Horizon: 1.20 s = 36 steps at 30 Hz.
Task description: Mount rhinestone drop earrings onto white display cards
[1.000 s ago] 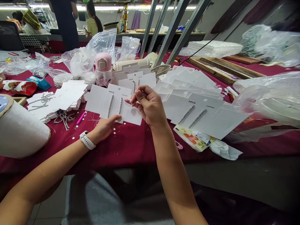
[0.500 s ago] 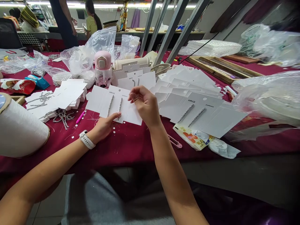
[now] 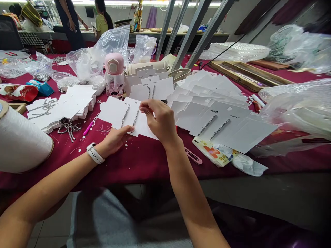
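We have a white earring card [image 3: 130, 106] printed MNG on the worktop [image 3: 144, 153], which is covered in maroon cloth, with two rhinestone strands [image 3: 125, 117] running side by side down its face. Our right hand [image 3: 160, 120] is above the card, its fingers [image 3: 146, 107] curled and pinched together near the top of the strands. From this view we cannot tell whether they grip a strand, the card's edge or something small between them. Our left hand [image 3: 115, 141], with a white watch [image 3: 94, 153] on the wrist, is relaxed and unclenched, its fingertips [image 3: 126, 130] resting against the card's lower edge.

For work this fine, we would do well to let the left hand keep the card flat and steady while the right does the small movements. A light pinch should avoid kinking the strands, and we should keep them straight and evenly spaced, like the pair on the larger card [image 3: 219, 125] to our right.

Close by on the left are a stack of blank cards [image 3: 74, 103] and a tangle of loose strands [image 3: 69, 130]. Beyond the card stands a pink water bottle [image 3: 113, 74].
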Tool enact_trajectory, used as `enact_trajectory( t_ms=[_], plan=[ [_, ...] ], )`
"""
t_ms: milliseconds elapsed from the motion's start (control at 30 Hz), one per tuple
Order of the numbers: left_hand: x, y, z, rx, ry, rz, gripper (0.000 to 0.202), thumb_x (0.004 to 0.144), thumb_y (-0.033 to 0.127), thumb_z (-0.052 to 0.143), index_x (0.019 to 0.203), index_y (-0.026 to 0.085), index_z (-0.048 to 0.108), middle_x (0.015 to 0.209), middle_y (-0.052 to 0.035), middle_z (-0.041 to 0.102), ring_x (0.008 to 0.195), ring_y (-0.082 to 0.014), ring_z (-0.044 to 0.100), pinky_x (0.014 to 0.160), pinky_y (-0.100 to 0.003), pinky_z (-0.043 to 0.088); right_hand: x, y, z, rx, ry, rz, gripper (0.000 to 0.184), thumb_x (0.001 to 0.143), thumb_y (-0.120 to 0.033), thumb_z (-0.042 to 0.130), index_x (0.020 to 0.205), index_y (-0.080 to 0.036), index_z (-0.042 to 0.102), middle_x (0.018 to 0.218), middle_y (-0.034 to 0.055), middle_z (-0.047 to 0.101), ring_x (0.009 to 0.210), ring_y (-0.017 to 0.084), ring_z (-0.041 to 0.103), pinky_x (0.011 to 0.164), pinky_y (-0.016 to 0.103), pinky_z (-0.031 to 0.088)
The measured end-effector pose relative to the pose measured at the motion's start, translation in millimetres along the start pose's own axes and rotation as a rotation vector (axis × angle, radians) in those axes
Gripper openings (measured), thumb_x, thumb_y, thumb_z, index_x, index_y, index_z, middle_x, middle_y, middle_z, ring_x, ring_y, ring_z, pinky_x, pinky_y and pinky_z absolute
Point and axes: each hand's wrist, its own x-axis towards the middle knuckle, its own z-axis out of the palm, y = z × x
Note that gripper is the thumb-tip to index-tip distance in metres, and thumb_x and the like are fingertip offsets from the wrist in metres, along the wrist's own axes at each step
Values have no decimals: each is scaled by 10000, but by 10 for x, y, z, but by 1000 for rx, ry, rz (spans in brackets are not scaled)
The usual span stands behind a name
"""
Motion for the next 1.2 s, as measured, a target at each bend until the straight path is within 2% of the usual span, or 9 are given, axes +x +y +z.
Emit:
enact_trajectory(
  t_ms=[167,467,767,1100,1200],
  plan=[
    [-8,-4,11,-5,-14,6,202,593,31,635,784,97,635,738,3,637,632,-78,587,594,-192,483,-3,9,-4,-37,-2,21,143,843,-162,446,761,-201,556,683,-4,606,646,126,524,644,269,399],
    [-28,2,29,10,-17,0,122,612,22,623,708,98,621,721,-9,641,613,-82,585,584,-193,492,-5,15,-2,-57,-16,16,136,840,-161,453,765,-202,558,659,-10,606,615,117,522,629,256,390],
    [-36,8,41,12,7,-1,84,609,25,631,618,105,606,618,12,606,585,-77,563,585,-190,468,-16,38,26,-97,-12,5,136,850,-201,464,758,-200,564,625,-9,599,584,119,511,609,244,379],
    [-18,-1,11,-15,-25,-11,130,618,20,624,725,92,640,691,-1,636,605,-76,582,567,-178,470,-17,46,25,-73,-24,30,133,840,-174,455,756,-200,555,634,-6,599,594,124,517,624,251,380],
    [-17,2,13,-9,-17,-25,88,623,18,616,679,83,632,647,5,618,580,-65,569,557,-171,459,-19,51,34,-73,-6,22,127,834,-168,464,754,-197,558,628,-7,603,587,123,517,617,247,378]
  ],
)
